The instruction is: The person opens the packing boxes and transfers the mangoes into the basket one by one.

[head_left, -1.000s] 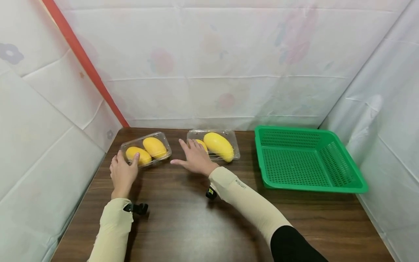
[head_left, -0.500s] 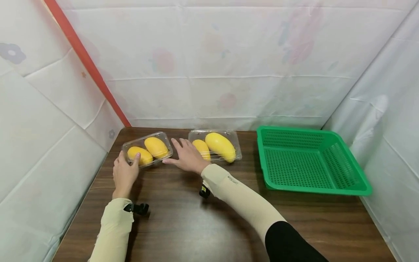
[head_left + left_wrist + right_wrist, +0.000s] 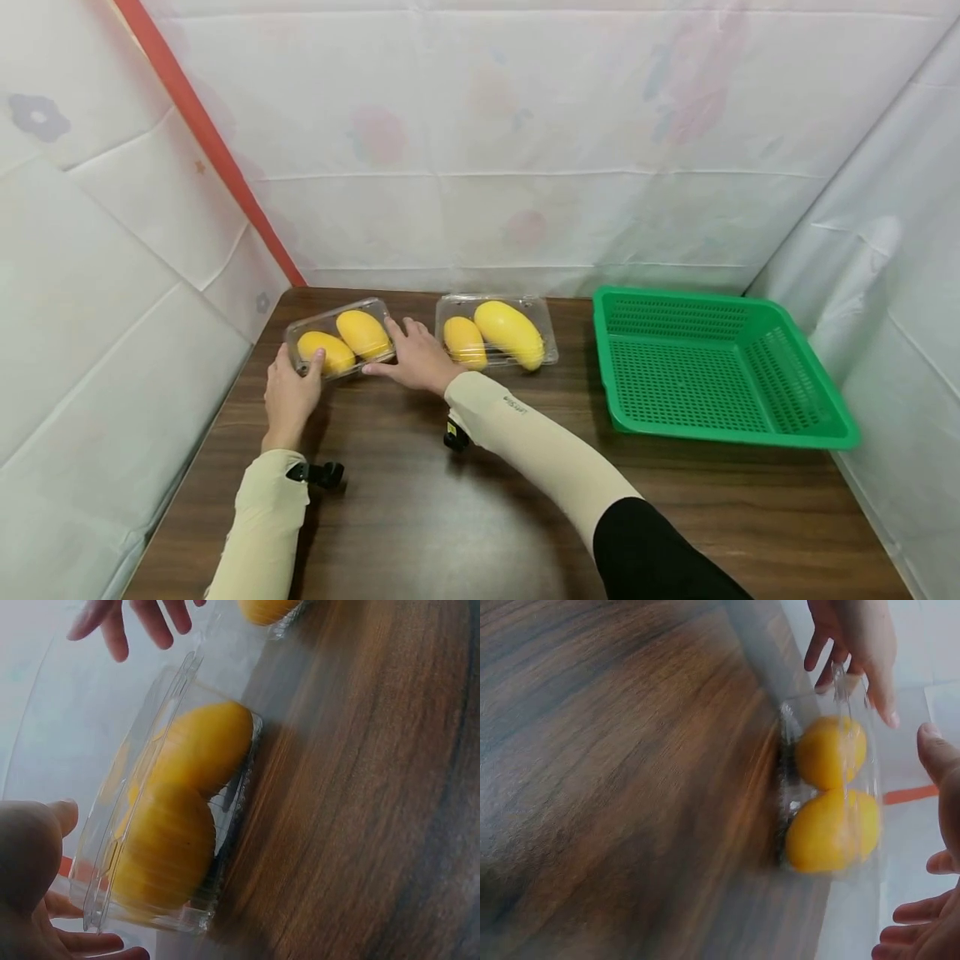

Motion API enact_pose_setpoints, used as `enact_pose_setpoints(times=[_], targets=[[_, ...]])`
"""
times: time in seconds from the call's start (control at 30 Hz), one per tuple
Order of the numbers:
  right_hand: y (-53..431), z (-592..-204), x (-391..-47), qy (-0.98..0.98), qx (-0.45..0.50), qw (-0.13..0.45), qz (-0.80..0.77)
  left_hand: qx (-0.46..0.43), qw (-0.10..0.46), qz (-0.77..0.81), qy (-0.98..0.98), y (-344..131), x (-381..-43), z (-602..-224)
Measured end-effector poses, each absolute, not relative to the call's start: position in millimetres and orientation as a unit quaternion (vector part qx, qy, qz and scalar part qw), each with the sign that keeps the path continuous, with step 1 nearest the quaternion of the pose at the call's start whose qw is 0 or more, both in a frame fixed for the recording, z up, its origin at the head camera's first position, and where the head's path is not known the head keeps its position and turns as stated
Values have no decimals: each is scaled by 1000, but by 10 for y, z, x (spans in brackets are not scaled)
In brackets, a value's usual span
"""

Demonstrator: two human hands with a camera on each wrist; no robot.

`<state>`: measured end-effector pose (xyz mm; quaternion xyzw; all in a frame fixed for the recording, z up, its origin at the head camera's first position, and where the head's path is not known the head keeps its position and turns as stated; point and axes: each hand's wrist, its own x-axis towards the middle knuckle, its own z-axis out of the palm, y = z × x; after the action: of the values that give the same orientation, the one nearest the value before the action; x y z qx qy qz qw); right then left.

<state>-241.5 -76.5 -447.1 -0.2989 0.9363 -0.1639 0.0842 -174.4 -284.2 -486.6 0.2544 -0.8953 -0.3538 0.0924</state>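
A clear plastic clamshell box [image 3: 324,320] with two yellow mangoes [image 3: 363,334] sits at the table's back left. My left hand [image 3: 291,395] holds its left end, with the thumb over the near corner and the fingers round the far side. At the other end is my right hand [image 3: 414,360], fingers spread, thumb and forefinger to either side of the corner. In the left wrist view the box [image 3: 176,772] lies between both hands, and the right fingers stand apart from it. Just right of the right hand is a second clear box [image 3: 537,310] with two more mangoes [image 3: 510,333].
A green perforated plastic basket [image 3: 723,437] stands at the right of the brown wooden table [image 3: 420,508]. White patterned sheeting [image 3: 525,150] rises behind the table and on both sides. A red strip [image 3: 217,150] runs down the left corner.
My right hand has moved left, from over the second box to the right end of the first one. My left hand stays at the left end. The view has shifted slightly.
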Motion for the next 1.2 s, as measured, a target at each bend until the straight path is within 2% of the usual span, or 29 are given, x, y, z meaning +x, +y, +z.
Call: enact_pose_setpoints(times=[0.5,0.73,1.2], targets=[[-954,-4530,-2476,921,-276,119,-247,252,69,-396,-880,-2925,-1744,-4935],[-958,-4541,-2518,934,-266,113,-211,253,75,-419,-869,-2933,-1766,-4945],[-1004,-4683,-2624,922,-241,187,-238,274,70,-452,-846,-2942,-1774,-4919]])
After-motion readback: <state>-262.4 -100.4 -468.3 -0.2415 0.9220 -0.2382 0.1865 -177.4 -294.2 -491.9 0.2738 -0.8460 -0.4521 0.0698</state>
